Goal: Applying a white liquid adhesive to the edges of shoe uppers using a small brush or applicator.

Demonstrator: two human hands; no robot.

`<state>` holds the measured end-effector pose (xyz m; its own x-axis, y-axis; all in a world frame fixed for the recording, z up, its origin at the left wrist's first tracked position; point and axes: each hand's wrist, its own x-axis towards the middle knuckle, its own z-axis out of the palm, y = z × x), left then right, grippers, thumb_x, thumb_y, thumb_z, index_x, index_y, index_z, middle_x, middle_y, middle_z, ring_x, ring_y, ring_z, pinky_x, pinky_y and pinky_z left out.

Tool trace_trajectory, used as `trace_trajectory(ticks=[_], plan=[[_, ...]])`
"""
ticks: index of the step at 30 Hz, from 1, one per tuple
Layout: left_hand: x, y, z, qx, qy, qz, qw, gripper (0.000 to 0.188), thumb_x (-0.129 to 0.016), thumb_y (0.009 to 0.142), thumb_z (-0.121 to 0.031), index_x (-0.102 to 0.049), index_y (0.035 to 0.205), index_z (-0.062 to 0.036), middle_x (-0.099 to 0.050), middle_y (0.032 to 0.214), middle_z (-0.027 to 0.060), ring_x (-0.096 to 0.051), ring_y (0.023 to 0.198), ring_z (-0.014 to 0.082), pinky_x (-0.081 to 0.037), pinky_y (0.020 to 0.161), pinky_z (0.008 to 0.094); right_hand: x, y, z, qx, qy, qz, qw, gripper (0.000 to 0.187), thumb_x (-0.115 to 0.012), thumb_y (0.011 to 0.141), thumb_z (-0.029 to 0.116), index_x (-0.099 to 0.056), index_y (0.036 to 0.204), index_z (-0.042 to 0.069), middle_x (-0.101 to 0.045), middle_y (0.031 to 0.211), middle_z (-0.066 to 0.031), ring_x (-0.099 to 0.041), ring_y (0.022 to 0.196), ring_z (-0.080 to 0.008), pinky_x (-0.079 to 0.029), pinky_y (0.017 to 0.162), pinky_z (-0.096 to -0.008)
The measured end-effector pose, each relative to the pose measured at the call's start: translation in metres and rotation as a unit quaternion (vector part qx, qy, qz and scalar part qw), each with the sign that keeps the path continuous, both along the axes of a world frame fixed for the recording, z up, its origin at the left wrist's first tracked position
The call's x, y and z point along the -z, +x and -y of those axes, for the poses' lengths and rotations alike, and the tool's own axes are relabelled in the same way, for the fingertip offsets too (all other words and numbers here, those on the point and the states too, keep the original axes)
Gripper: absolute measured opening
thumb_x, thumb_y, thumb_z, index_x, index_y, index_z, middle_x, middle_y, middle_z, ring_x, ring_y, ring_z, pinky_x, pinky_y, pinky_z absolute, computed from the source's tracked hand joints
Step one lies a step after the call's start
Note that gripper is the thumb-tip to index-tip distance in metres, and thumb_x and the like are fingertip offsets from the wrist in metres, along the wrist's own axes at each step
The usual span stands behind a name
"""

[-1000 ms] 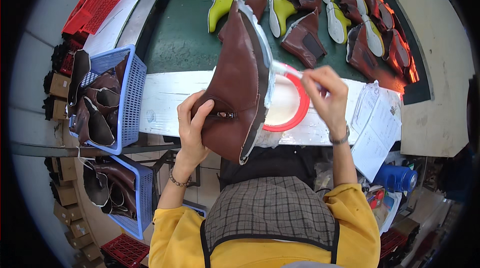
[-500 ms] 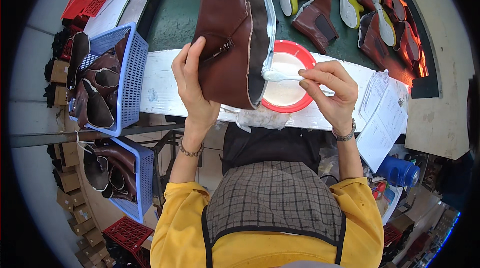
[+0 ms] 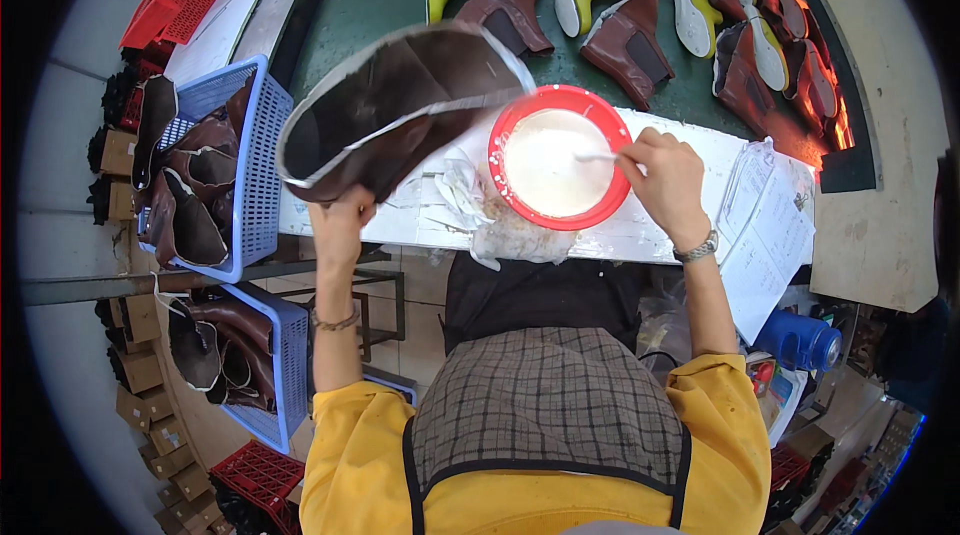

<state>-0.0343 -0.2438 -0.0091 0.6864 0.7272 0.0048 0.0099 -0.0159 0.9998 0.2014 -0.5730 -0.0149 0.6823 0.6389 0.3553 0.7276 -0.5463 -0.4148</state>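
Observation:
My left hand (image 3: 342, 222) grips a brown leather boot upper (image 3: 420, 100), held tilted above the white bench left of a red bowl. Its dark, open inside faces up, and a whitish edge runs round it; motion blurs it slightly. With its fingertips pinched, my right hand (image 3: 667, 180) holds a thin, white-coated brush (image 3: 598, 156) over the red bowl (image 3: 501, 185). The brush's tip is at the white liquid (image 3: 555, 180) in the bowl, and blur hides its exact shape. White spots dot the bowl's rim.
Beyond the white bench (image 3: 655, 225), a green belt (image 3: 365, 0) carries several brown boots and yellow-green soles. Blue baskets (image 3: 263, 155) with boot uppers stand at the left. A crumpled cloth (image 3: 462, 193) lies beside the bowl. Papers (image 3: 765, 250) and a blue jug (image 3: 800, 340) are at the right.
My left hand has lowered the boot upper leftward and turned it so its inside faces up. My right hand has taken the brush from the upper's edge to over the bowl.

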Motion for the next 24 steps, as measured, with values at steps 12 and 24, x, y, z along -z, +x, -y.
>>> trace_trajectory(ticks=[12, 24], plan=[[0.004, -0.033, -0.015, 0.174, -0.366, -0.005, 0.914, 0.027, -0.049, 0.062, -0.002, -0.059, 0.082, 0.0135, -0.065, 0.08, 0.0313, -0.049, 0.041, 0.0286, -0.034, 0.034, 0.0302, -0.045, 0.008, -0.032, -0.182, 0.188, -0.051, 0.964, 0.02, -0.081, 0.079, 0.004, -0.08, 0.098, 0.009, -0.07, 0.092, -0.0021, -0.063, 0.084, -0.0133, -0.041, 0.081, -0.03], [0.0, -0.03, -0.014, 0.145, -0.313, 0.065, 0.936, 0.023, -0.048, 0.061, 0.002, -0.057, 0.08, 0.0112, -0.064, 0.075, 0.0287, -0.046, 0.041, 0.0269, -0.04, 0.042, 0.033, -0.047, 0.0, -0.02, -0.138, 0.197, -0.059, 0.969, 0.016, -0.08, 0.082, 0.009, -0.079, 0.098, 0.009, -0.069, 0.087, -0.0014, -0.063, 0.075, -0.0115, -0.036, 0.081, -0.0296]])
